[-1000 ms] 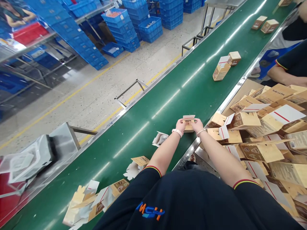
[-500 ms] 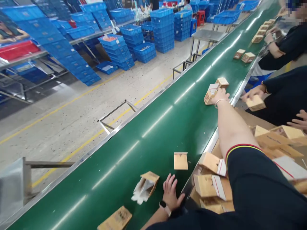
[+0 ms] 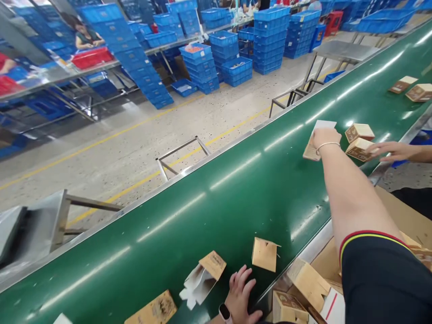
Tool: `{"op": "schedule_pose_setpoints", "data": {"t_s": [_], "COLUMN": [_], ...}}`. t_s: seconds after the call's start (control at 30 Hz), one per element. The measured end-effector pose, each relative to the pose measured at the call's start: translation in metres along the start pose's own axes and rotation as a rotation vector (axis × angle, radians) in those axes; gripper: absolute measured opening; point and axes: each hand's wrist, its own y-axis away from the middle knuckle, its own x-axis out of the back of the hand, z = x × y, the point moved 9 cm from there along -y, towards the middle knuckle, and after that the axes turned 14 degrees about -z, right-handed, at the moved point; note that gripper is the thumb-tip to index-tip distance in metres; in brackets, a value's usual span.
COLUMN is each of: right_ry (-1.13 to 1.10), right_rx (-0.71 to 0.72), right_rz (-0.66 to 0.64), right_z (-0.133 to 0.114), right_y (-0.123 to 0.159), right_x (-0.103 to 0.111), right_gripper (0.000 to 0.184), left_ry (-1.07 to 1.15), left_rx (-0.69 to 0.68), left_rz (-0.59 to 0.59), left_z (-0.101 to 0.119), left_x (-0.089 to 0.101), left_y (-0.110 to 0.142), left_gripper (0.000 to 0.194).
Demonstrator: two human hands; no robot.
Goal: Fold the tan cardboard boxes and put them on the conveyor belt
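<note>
My right hand (image 3: 326, 136), arm stretched far over the green conveyor belt (image 3: 236, 193), is closed on a small brown cardboard box (image 3: 310, 149) with a white flap. Down near the belt's close edge, my left hand (image 3: 241, 292) has its fingers spread and holds nothing. Just left of it lies an open box (image 3: 212, 265) with white inner flaps sticking out. A closed-looking plain box (image 3: 264, 254) sits a little beyond my left fingertips. Another brown box (image 3: 153, 308) rests on the belt at the bottom.
A co-worker's hand (image 3: 388, 150) touches a printed box (image 3: 359, 148), beside a second box (image 3: 360, 131). Two boxes (image 3: 419, 92) lie farther up the belt. At my right, a large carton (image 3: 405, 211) contains several boxes. Stacked blue crates (image 3: 272, 40) stand across the aisle.
The view has swung right. My right hand has moved its box away from the neighbouring box, leftward across the belt. A co-worker's hand has come onto a box there. My left hand stays spread.
</note>
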Motion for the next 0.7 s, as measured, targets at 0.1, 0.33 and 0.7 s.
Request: {"op": "schedule_pose_setpoints", "data": {"t_s": [0.1, 0.33, 0.7], "right_ry": [0.024, -0.129, -0.349], "right_rx": [0.185, 0.592, 1.215], "right_rz": [0.0, 0.253, 0.151], "right_z": [-0.059, -0.178, -0.215], "right_y": [0.029, 0.206, 0.459], "right_x": [0.035, 0.118, 0.012], "right_gripper": [0.024, 0.029, 0.014], "left_ry": [0.079, 0.356, 0.726], "left_rx": [0.02, 0.165, 0.318], "left_rz": [-0.114, -0.376, -0.264], "left_z": [-0.004, -0.011, -0.023], "left_x": [-0.009, -0.022, 0.042], "left_y": [-0.022, -0.082, 0.051], "left_gripper": [0.064, 0.059, 0.013]}}
